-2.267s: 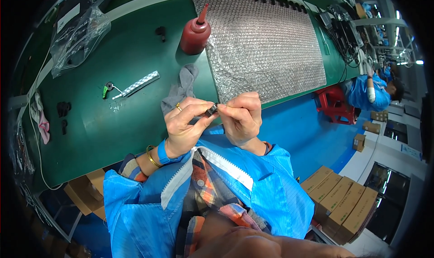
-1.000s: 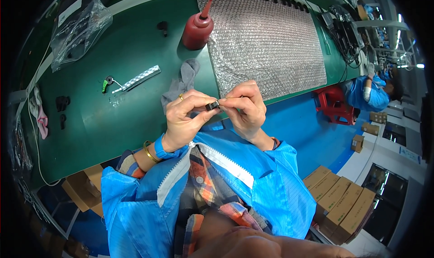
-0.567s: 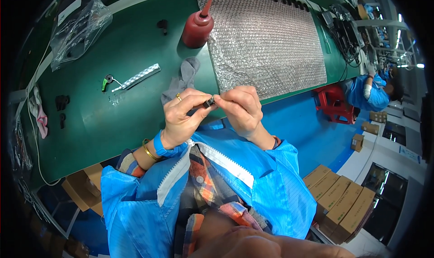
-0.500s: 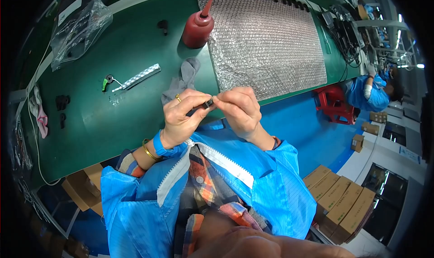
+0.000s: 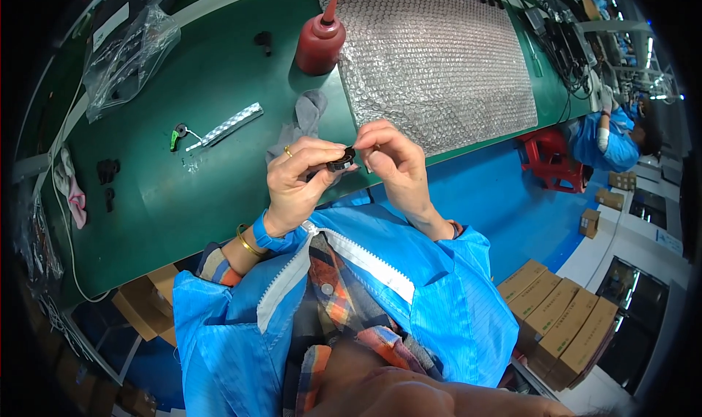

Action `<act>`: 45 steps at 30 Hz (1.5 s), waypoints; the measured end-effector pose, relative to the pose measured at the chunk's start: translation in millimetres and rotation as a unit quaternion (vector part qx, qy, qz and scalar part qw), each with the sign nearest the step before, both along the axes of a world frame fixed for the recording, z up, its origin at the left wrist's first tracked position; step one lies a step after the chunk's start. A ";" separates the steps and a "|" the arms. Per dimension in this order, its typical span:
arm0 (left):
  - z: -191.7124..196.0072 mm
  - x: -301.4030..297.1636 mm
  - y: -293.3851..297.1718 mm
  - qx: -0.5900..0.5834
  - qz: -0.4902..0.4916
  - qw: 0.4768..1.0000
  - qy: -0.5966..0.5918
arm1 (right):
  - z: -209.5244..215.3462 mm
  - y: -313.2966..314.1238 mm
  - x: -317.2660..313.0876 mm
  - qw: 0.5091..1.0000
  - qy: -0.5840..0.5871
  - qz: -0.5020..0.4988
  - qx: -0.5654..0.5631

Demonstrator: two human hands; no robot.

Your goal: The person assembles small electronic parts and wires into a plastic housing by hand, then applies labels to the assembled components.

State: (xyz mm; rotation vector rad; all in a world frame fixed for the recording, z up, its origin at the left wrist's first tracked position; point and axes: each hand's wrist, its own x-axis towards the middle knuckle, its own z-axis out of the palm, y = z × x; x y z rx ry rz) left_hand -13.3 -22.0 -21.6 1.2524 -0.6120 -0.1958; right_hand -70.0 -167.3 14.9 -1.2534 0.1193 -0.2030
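Little is changed since the earlier frames: both hands are kept raised over the near edge of the green surface (image 5: 183, 198), and the small black part (image 5: 341, 160) has been turned only slightly between them. It is pinched by the left hand (image 5: 298, 179) between thumb and fingertips, while the fingertips of the right hand (image 5: 391, 160) are pressed against its right end. Most of the part is hidden by the fingers, so its shape cannot be made out. A grey cloth (image 5: 301, 122) is partly covered by the left hand. Beyond it, a red squeeze bottle (image 5: 319, 38) is stood beside a sheet of bubble wrap (image 5: 446, 59), whose far edge is cut off. A clear plastic bag (image 5: 128, 51) with a white label is seen at the far left, its contents dark and unclear. Brown cardboard boxes (image 5: 563, 322) are stacked on the floor at the lower right.
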 end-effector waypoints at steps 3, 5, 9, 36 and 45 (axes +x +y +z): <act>5.4 1.5 -0.2 0.020 0.013 0.998 -0.061 | 0.5 -0.5 -0.9 0.994 -0.016 0.057 -0.090; 8.4 1.9 0.4 0.027 0.017 0.996 -0.080 | 0.2 0.1 -1.5 0.990 -0.020 0.076 -0.118; 13.7 0.1 4.2 0.089 0.025 0.987 -0.132 | -1.9 5.5 -1.1 0.997 0.012 0.066 -0.037; 12.9 -3.1 5.3 -0.036 -0.094 0.951 0.291 | -0.2 5.0 11.1 0.988 0.124 0.065 0.061; 12.8 -5.0 9.5 0.084 -0.022 0.991 0.102 | -9.6 16.2 5.3 0.987 0.092 0.069 0.115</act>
